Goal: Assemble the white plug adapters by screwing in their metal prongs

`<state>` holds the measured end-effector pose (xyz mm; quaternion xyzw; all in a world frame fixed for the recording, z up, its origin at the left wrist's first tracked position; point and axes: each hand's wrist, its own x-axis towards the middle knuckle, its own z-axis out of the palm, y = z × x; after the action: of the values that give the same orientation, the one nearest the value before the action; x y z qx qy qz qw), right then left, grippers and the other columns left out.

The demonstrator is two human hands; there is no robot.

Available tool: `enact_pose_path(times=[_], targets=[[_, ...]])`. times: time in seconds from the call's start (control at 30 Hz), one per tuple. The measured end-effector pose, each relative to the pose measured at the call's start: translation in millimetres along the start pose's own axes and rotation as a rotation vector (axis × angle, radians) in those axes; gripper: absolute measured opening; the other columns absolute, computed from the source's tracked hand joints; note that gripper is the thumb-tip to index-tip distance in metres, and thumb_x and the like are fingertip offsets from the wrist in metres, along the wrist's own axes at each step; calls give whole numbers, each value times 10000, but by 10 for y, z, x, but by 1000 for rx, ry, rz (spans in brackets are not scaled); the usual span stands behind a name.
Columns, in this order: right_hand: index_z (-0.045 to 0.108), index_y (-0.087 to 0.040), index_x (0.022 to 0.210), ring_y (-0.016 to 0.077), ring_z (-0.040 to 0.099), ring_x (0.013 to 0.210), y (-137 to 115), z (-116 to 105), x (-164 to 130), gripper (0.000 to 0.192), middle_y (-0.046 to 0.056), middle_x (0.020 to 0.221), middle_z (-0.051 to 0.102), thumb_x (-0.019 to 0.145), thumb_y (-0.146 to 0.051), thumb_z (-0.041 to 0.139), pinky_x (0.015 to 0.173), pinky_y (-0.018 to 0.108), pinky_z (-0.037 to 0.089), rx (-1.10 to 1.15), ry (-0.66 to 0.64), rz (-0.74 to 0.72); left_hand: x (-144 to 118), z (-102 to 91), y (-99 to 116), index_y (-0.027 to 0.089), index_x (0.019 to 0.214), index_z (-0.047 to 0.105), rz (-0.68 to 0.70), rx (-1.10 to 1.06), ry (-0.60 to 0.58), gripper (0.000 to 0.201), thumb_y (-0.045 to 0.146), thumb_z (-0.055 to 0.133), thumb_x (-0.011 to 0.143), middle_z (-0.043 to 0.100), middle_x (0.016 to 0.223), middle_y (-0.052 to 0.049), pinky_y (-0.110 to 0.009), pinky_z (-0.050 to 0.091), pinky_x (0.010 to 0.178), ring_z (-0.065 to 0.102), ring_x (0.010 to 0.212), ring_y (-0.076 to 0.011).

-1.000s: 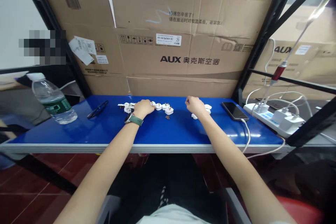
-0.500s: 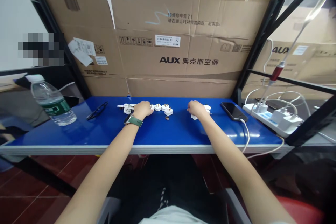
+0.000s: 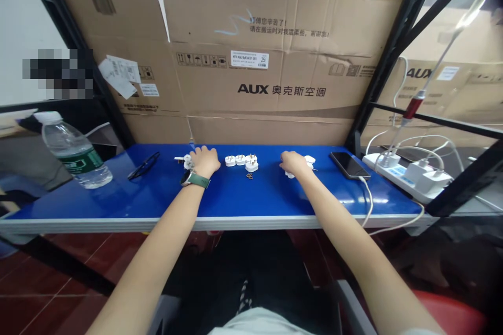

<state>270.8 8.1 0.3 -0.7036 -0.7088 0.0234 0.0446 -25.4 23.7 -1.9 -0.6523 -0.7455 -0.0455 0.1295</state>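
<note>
at the near side, the smooth blue tabletop (image 3: 267, 199) is bordered by a pale, ridged edge. a little farther in, a loose cluster of small brass-coloured pins (image 3: 249, 176) is laid just on the near side of the white three-pin plugs (image 3: 240, 161), which are set out in a short row at the middle of the table, prongs up. the row's long axis is run left to right, with its right end doubled up and brought slightly nearer. it is flanked by both hands: the left hand (image 3: 205, 161) is placed just off its left end and is the closer one, while the right hand (image 3: 293, 164) is kept well apart on the right.

the left hand's fingers are slightly parted and arched down beside white plastic pieces (image 3: 187, 161) on the left; whether anything is pinched beneath cannot be told. the right hand's fingers are curled in, and its grip is hidden; rounded white parts (image 3: 309, 159) are partly covered by it. a round watch (image 3: 187, 177) with a green strap is worn on the left wrist.

farther right, a glossy, flat black phone (image 3: 349, 165) is set down. at the far side, the table is backed by creased, matt brown cardboard (image 3: 220, 128), printed in black.
</note>
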Motion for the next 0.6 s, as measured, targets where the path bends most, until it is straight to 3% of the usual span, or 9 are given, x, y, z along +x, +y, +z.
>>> enact_pose_path(times=[0.1, 0.33, 0.6], targets=[[659, -172, 1328, 300, 691, 1169, -21, -26, -39, 372, 208, 1333, 662, 964, -189, 582, 891, 344, 533, -9, 28, 11, 13, 33, -35, 154, 1241, 717, -34, 19, -74, 439, 202, 574, 829, 625, 1324, -242, -508, 418, 981, 538, 1252, -413], [682, -138, 1281, 305, 697, 1177, 1, -104, -104, 396, 221, 1259, 693, 917, -50, 553, 923, 355, 536, -42, 8, 69, 68, 74, -56, 214, 1196, 742, -29, -29, -3, 401, 278, 609, 823, 666, 1302, -194, -492, 388, 985, 555, 1221, -406], [677, -131, 1303, 309, 701, 1186, 44, -125, -106, 424, 248, 1266, 688, 908, -38, 557, 926, 368, 544, -59, 16, 103, 49, 22, -46, 220, 1131, 743, -29, -110, -26, 348, 286, 642, 804, 737, 1188, -180, -566, 343, 1023, 626, 1160, -419]])
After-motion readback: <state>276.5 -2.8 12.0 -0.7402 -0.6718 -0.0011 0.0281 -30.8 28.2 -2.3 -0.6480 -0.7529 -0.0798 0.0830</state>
